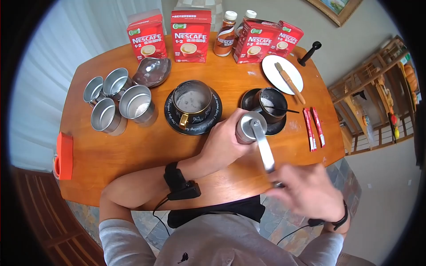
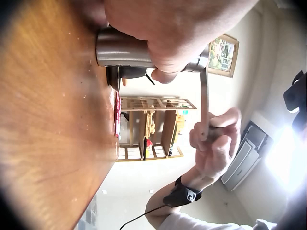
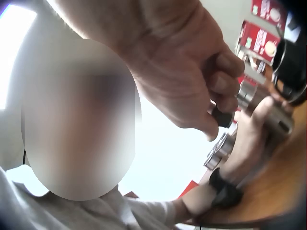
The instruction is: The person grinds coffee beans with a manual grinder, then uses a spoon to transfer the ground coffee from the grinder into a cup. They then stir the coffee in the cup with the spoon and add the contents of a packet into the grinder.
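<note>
My left hand (image 1: 222, 141) grips the steel body of a hand coffee grinder (image 2: 125, 48) near the front of the table. In the left wrist view the grinder's base is close to the tabletop. A flat metal crank (image 1: 265, 153) reaches from its top toward my right hand (image 1: 305, 188), blurred in the head view. Fingers of that hand curl round the crank's dark knob (image 3: 222, 117). Just beyond the grinder, a small black cup (image 1: 276, 117) with a dark stick (image 1: 290, 110) sits on a black saucer (image 1: 278, 129).
A larger black cup (image 1: 202, 116) with a gold handle stands on a saucer (image 1: 170, 116). Several steel cups (image 1: 106, 117) and a brown dish (image 1: 151, 75) are at left. Behind are red Nescafe boxes (image 1: 191, 44) and bottles (image 1: 224, 40). A brush (image 1: 289, 82) crosses a white plate (image 1: 269, 66); red sachets (image 1: 309, 128) lie right.
</note>
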Tool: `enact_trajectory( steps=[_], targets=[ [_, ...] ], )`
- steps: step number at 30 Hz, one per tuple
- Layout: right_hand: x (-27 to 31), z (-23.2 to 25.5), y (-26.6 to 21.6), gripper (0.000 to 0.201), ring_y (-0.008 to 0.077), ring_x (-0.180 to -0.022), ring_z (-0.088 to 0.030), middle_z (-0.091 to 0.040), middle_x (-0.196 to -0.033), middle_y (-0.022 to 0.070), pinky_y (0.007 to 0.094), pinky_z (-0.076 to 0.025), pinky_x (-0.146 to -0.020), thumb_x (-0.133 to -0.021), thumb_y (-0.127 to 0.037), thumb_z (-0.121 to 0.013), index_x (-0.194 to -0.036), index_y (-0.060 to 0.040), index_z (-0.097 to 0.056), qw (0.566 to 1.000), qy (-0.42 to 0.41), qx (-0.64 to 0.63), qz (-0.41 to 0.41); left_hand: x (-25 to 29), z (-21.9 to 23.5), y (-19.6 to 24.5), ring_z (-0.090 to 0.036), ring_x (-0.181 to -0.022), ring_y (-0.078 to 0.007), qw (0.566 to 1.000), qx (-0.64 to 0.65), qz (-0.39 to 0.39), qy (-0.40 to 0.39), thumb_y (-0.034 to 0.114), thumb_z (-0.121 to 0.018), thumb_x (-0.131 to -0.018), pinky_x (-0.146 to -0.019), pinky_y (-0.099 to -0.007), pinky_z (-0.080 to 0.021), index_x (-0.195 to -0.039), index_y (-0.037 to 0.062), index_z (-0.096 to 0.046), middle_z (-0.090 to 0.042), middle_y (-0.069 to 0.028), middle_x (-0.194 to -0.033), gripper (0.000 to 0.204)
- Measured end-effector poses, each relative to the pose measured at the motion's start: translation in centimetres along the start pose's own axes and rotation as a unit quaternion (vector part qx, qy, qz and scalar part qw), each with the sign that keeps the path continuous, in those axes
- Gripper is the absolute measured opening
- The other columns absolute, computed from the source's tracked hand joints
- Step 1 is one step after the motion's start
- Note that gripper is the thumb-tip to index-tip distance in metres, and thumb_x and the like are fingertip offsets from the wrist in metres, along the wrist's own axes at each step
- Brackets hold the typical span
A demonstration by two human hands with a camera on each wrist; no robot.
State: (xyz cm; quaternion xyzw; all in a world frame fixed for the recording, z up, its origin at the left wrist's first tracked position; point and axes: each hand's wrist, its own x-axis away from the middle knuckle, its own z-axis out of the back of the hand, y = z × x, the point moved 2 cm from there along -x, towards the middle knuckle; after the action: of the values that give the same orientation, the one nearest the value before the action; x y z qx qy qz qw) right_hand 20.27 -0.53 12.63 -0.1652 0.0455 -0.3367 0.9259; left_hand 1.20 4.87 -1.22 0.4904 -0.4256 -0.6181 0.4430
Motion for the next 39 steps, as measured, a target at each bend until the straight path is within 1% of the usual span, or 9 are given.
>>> enact_trajectory(
  steps=[5, 7, 11, 13, 16, 23, 30, 33, 39],
  targets=[
    [-7.8, -3.1, -3.3, 0.022, 0.0301, -0.064, -0.069, -0.064, -0.078, 0.0087, 0.0423, -0.053, -0.054, -0.090, -0.020, -0.076, -0.099, -0.0067, -0.061, 0.982, 0.077, 0.012, 0.171, 0.6, -0.2, -0.2, -0.065, -0.099, -0.0102, 0.987, 0.147, 0.060, -0.016, 0.010, -0.090, -0.085, -0.088, -0.0297, -0.054, -0.119, 0.0051, -0.061, -0.067, -0.0043, -0.109, 0.045],
    [-12.3, -3.0, -3.7, 0.025, 0.0337, -0.066, -0.070, -0.067, -0.075, 0.0099, 0.0450, -0.053, -0.054, -0.093, -0.024, -0.072, -0.099, -0.0056, -0.057, 0.982, -0.007, 0.114, 0.150, 0.4, -0.3, -0.6, -0.068, -0.099, -0.0179, 0.997, 0.072, 0.008, -0.001, 0.014, -0.089, -0.083, -0.088, -0.0330, -0.055, -0.120, 0.0045, -0.059, -0.069, -0.0077, -0.108, 0.048],
    [-18.9, -1.6, 2.7, 0.029, 0.0400, -0.071, -0.071, -0.071, -0.077, 0.0125, 0.0499, -0.055, -0.061, -0.100, -0.030, -0.067, -0.108, -0.0049, -0.054, 0.977, 0.149, 0.093, 0.119, -0.2, -0.3, -0.8, -0.074, -0.099, -0.0332, 0.992, -0.074, -0.101, 0.027, 0.023, -0.088, -0.080, -0.087, -0.0397, -0.058, -0.123, 0.0032, -0.056, -0.074, -0.0145, -0.105, 0.056],
    [-18.1, 0.8, 6.7, 0.028, 0.0399, -0.076, -0.071, -0.072, -0.081, 0.0130, 0.0504, -0.055, -0.069, -0.102, -0.028, -0.067, -0.110, -0.0046, -0.055, 0.992, 0.112, 0.054, 0.014, -0.4, -0.1, -0.5, -0.075, -0.105, -0.0368, 1.000, -0.014, -0.007, -0.007, 0.021, -0.087, -0.081, -0.088, -0.0424, -0.058, -0.124, 0.0035, -0.057, -0.075, -0.0188, -0.108, 0.055],
    [-11.9, 1.4, 11.5, 0.026, 0.0451, -0.083, -0.070, -0.071, -0.086, 0.0194, 0.0509, -0.054, -0.074, -0.102, -0.026, -0.066, -0.115, -0.0049, -0.056, 0.985, 0.158, 0.042, -0.060, -0.2, 0.0, 0.1, -0.068, -0.096, -0.0152, 1.000, 0.004, 0.003, -0.004, 0.014, -0.088, -0.083, -0.089, -0.0337, -0.055, -0.121, 0.0034, -0.060, -0.071, -0.0098, -0.103, 0.049],
    [1.3, 0.7, 3.5, 0.024, 0.0328, -0.075, -0.072, -0.071, -0.085, 0.0152, 0.0429, -0.055, -0.060, -0.096, -0.022, -0.076, -0.106, -0.0079, -0.060, 0.988, 0.027, -0.070, -0.134, 0.0, 0.1, 0.3, -0.067, -0.096, -0.0134, 1.000, 0.008, 0.004, -0.005, 0.013, -0.089, -0.083, -0.088, -0.0322, -0.054, -0.119, 0.0047, -0.062, -0.071, -0.0075, -0.104, 0.047],
    [-6.2, -3.6, -3.1, 0.024, 0.0278, -0.072, -0.068, -0.064, -0.093, 0.0090, 0.0415, -0.051, -0.056, -0.093, -0.024, -0.074, -0.103, -0.0085, -0.059, 0.984, 0.066, 0.047, 0.159, 0.3, 0.0, 0.9, -0.073, -0.093, -0.0207, 1.000, 0.024, -0.003, -0.003, 0.016, -0.087, -0.085, -0.086, -0.0365, -0.057, -0.121, 0.0045, -0.059, -0.075, -0.0130, -0.104, 0.047],
    [-12.8, -3.0, -3.5, 0.029, 0.0334, -0.077, -0.069, -0.065, -0.089, 0.0132, 0.0466, -0.052, -0.058, -0.095, -0.031, -0.071, -0.104, -0.0065, -0.058, 0.988, -0.027, 0.074, 0.130, 0.6, -0.1, 0.8, -0.074, -0.093, -0.0216, 0.998, 0.000, -0.067, 0.013, 0.017, -0.088, -0.085, -0.085, -0.0368, -0.057, -0.120, 0.0039, -0.059, -0.076, -0.0141, -0.104, 0.048],
    [-18.4, 0.0, 7.9, 0.027, 0.0403, -0.087, -0.072, -0.072, -0.088, 0.0157, 0.0509, -0.056, -0.074, -0.102, -0.027, -0.067, -0.112, -0.0042, -0.057, 0.990, 0.132, 0.036, 0.029, -0.2, -0.2, 0.1, -0.072, -0.099, -0.0174, 1.000, 0.006, 0.001, -0.002, 0.011, -0.087, -0.081, -0.088, -0.0345, -0.056, -0.118, 0.0013, -0.061, -0.073, -0.0096, -0.104, 0.047]
  ],
)
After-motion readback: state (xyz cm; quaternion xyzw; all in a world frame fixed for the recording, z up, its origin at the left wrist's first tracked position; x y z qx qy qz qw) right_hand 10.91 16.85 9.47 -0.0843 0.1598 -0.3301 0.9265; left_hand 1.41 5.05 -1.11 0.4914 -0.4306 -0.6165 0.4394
